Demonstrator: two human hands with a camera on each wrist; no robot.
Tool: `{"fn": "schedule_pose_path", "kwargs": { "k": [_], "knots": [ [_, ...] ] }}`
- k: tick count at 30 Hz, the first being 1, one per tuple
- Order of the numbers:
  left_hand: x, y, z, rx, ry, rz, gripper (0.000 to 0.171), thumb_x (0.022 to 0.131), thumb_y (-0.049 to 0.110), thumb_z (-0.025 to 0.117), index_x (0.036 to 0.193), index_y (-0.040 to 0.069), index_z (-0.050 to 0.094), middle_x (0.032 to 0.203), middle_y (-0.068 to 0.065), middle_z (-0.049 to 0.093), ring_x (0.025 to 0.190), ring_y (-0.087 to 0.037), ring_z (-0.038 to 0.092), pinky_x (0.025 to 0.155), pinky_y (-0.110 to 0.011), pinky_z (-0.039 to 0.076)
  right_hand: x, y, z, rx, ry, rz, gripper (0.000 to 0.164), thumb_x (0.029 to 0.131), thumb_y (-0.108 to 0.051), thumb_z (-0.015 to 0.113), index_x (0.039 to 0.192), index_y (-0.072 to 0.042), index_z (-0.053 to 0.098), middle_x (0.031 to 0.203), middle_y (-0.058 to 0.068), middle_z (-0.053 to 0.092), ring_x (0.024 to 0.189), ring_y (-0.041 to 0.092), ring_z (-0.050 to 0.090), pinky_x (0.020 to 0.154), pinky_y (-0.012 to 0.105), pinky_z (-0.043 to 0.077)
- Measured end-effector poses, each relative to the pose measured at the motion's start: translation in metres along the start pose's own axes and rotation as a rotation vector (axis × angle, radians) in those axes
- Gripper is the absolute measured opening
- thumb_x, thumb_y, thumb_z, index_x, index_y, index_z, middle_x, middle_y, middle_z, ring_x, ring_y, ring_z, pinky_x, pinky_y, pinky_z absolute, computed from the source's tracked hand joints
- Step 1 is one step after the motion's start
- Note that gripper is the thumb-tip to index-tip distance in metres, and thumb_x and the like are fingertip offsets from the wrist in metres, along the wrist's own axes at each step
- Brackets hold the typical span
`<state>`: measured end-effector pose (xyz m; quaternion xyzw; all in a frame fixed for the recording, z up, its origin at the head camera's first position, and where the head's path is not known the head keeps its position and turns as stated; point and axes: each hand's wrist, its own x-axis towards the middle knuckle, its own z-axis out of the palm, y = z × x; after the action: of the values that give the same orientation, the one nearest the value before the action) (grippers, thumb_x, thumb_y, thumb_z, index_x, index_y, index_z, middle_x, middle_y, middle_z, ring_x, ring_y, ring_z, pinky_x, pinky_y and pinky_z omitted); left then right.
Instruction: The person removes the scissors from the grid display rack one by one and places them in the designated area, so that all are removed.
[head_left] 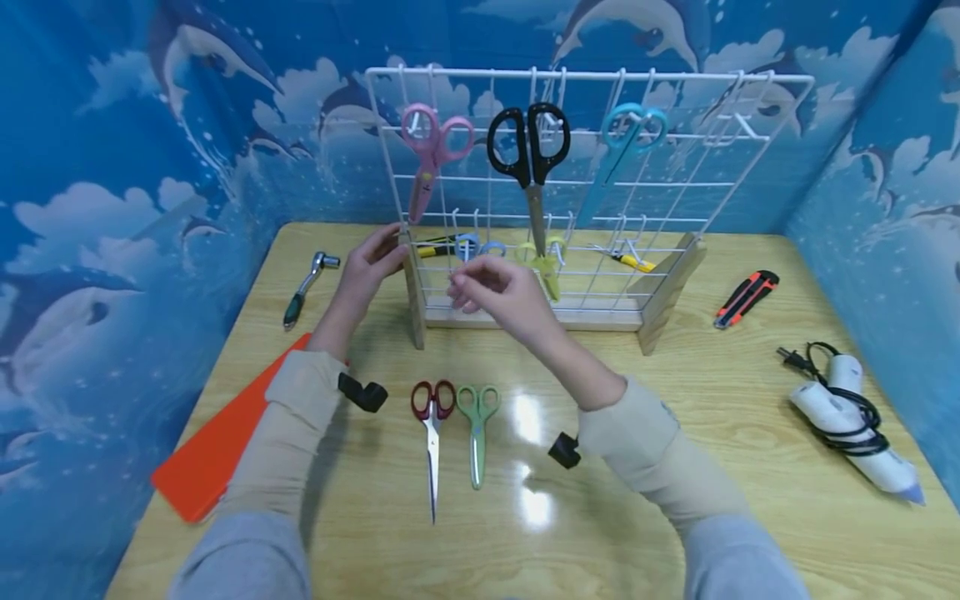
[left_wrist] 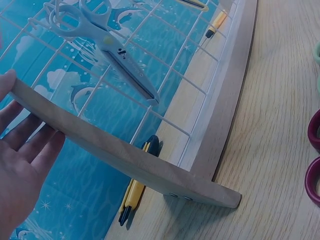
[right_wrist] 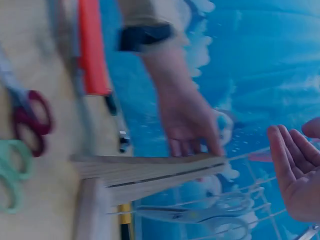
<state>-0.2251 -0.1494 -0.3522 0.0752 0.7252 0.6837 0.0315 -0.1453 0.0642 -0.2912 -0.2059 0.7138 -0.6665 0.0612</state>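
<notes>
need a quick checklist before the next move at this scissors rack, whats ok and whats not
1. Rack held: ok; the left grip is on its wooden side post.
2. Right grip free: ok; it holds nothing, in front of the rack.
3. Spare hook: ok; the upper right hook is bare.
4. Black scissors hung: ok; they hang at the upper middle.
5. All scissors hung: not ok; the red-handled scissors and green scissors lie on the table.
6. Upper right hook firmly seated: cannot tell; the pictures do not show how tightly it sits.
</notes>
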Motion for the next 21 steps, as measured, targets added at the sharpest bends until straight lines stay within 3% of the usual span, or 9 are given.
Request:
{"fn": "schedule_pose_path", "kwargs": {
  "k": [5, 9, 14, 21],
  "knots": [
    [-0.001, 0.001, 0.0, -0.017, 0.007, -0.001, 0.049, 0.081, 0.026, 0.056, 0.126, 0.014, 0.041, 0.126, -0.01, 0.043, 0.113, -0.019, 0.041, 0.093, -0.037, 0.038, 0.028, -0.023, -0.005, 0.103, 0.072, -0.032, 0.025, 0.085, -0.011, 0.051, 0.105, 0.003, 0.052, 0.096, 0.014, 0.058, 0.084, 0.022, 0.058, 0.077, 0.035, 0.049],
    [0.0, 0.001, 0.0, -0.032, -0.001, -0.009, 0.049, 0.081, 0.025, 0.056, 0.126, 0.014, 0.041, 0.126, -0.01, 0.043, 0.113, -0.019, 0.041, 0.093, -0.037, 0.038, 0.039, -0.035, -0.003, 0.0, 0.15, -0.03, 0.027, 0.085, -0.01, 0.051, 0.109, 0.002, 0.05, 0.103, 0.013, 0.055, 0.092, 0.019, 0.054, 0.083, 0.028, 0.046],
    [-0.001, 0.0, -0.001, -0.037, -0.009, -0.012, 0.049, 0.081, 0.026, 0.056, 0.126, 0.015, 0.04, 0.126, -0.01, 0.042, 0.114, -0.019, 0.041, 0.093, -0.036, 0.038, 0.049, -0.039, 0.003, -0.148, 0.189, -0.002, 0.029, 0.084, -0.01, 0.052, 0.111, 0.0, 0.049, 0.106, 0.012, 0.055, 0.096, 0.016, 0.052, 0.083, 0.016, 0.043],
    [-0.002, 0.001, -0.001, -0.037, -0.019, 0.007, 0.049, 0.082, 0.026, 0.055, 0.127, 0.015, 0.04, 0.126, -0.009, 0.043, 0.114, -0.019, 0.041, 0.093, -0.036, 0.038, 0.062, -0.042, 0.01, -0.17, 0.209, 0.065, 0.028, 0.083, -0.013, 0.054, 0.109, -0.002, 0.051, 0.105, 0.01, 0.057, 0.095, 0.014, 0.053, 0.08, 0.016, 0.044]
  ]
}}
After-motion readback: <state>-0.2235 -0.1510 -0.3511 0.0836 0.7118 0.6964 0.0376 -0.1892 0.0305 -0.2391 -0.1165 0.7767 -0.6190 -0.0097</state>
